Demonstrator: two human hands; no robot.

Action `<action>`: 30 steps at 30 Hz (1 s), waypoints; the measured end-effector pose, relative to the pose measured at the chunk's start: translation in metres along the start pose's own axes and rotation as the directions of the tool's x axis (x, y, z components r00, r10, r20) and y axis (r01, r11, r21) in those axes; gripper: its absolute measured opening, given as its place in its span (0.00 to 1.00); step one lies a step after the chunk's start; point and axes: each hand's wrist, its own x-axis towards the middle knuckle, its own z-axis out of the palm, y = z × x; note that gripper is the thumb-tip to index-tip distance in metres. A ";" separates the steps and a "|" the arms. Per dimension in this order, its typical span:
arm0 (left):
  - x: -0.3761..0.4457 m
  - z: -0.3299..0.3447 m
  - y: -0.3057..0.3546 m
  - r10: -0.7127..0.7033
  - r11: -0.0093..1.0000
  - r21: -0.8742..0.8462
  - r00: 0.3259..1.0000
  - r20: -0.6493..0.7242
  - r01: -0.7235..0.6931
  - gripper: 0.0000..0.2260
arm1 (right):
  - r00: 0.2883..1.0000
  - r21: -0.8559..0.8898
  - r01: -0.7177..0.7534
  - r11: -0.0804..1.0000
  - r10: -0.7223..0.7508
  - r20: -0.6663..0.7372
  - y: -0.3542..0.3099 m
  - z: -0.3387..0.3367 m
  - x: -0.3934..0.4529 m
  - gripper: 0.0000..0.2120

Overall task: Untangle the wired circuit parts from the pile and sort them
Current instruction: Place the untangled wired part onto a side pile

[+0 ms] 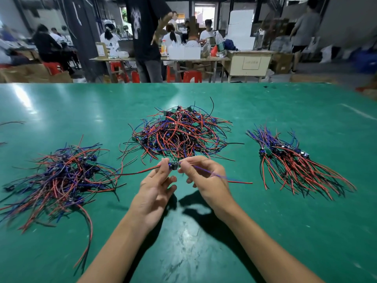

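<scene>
Held part: one small circuit part (pixel 174 166) is lifted just above the desk, near the middle, between the two hands and just in front of the central pile
Hard to make out: the part is mostly covered by fingertips; only a dark blue body and a hint of green board show, and its details are too small to read
Its wires: a red-and-black pair (pixel 138 172) runs out to the left toward the left heap; a thin blue wire (pixel 206 172) crosses the right hand, and a red-and-black end (pixel 240 182) pokes out to the right
Left hand (pixel 157 186): pinches the left end of the part between thumb and forefinger, the other fingers loosely curled
Right hand (pixel 204 178): pinches the right end of the part, the fingers bent inward; its thumb is partly hidden
Central pile (pixel 177 133): a tangled mound of red, black and blue wires with small green boards, at the middle of the desk
Left heap (pixel 61 178): loose and blurred, toward the left edge, where some wires are cut off
Right bundle (pixel 293 160): parts lie side by side, the red and black wires fanning toward the right edge
Desk (pixel 204 242): green, glossy, with scuffs near the front edge
Background: people and tables beyond the far edge, blurred
</scene>
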 end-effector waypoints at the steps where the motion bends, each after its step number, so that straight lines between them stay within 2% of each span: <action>1: -0.001 0.000 -0.001 0.008 1.000 0.017 1.000 0.004 -0.008 0.11 | 0.998 0.040 -0.044 0.998 0.045 -0.037 -0.003 0.001 0.000 0.04; 3: -0.001 0.000 -0.003 0.027 0.999 0.042 0.999 0.024 -0.028 0.11 | 0.972 0.164 -0.203 0.965 0.219 -0.087 -0.006 0.002 0.001 0.07; 5: -0.003 0.000 -0.006 0.073 0.992 0.100 0.996 0.047 -0.078 0.11 | 0.924 0.322 -0.357 0.877 0.383 -0.018 -0.009 0.002 0.001 0.08; 7: -0.004 0.001 -0.008 0.162 0.968 0.186 0.985 0.063 -0.171 0.14 | 0.889 0.394 -0.445 0.804 0.449 0.088 -0.011 0.001 0.001 0.08; 9: -0.004 0.000 -0.008 0.263 0.923 0.266 0.961 0.090 -0.277 0.17 | 0.876 0.419 -0.478 0.772 0.455 0.160 -0.012 -0.002 0.003 0.10; 11: -0.002 -0.001 -0.008 0.383 0.821 0.408 0.915 0.125 -0.399 0.19 | 0.877 0.405 -0.479 0.779 0.444 0.183 -0.014 -0.006 0.006 0.11; 14: 0.001 -0.002 -0.012 0.509 0.560 0.658 0.836 0.207 -0.504 0.20 | 0.892 0.379 -0.451 0.808 0.424 0.155 -0.016 -0.015 0.010 0.10; 15: 0.001 -0.003 -0.014 0.509 0.548 0.674 0.837 0.202 -0.495 0.19 | 0.902 0.361 -0.431 0.827 0.409 0.141 -0.016 -0.019 0.012 0.10; 16: 0.001 -0.002 -0.014 0.482 0.603 0.651 0.861 0.165 -0.462 0.16 | 0.914 0.340 -0.405 0.849 0.386 0.125 -0.016 -0.022 0.013 0.09; 18: -0.001 0.001 -0.013 0.331 0.806 0.499 0.941 0.071 -0.320 0.08 | 0.942 0.298 -0.334 0.894 0.327 0.073 -0.014 -0.026 0.015 0.10; 20: -0.004 0.005 -0.012 0.183 0.892 0.409 0.981 0.063 -0.193 0.13 | 0.959 0.247 -0.277 0.929 0.283 0.014 -0.013 -0.026 0.015 0.11; 22: -0.006 0.008 -0.013 0.132 0.900 0.407 0.987 0.088 -0.157 0.17 | 0.966 0.189 -0.253 0.949 0.258 -0.005 -0.010 -0.024 0.013 0.09; 26: -0.007 0.009 -0.016 0.109 0.904 0.405 0.989 0.096 -0.139 0.15 | 0.967 0.033 -0.252 0.967 0.253 -0.021 -0.007 -0.019 0.009 0.05; 30: -0.006 0.005 -0.015 0.085 0.913 0.392 0.993 0.086 -0.112 0.17 | 0.962 0.001 -0.271 0.962 0.271 0.002 -0.004 -0.016 0.008 0.04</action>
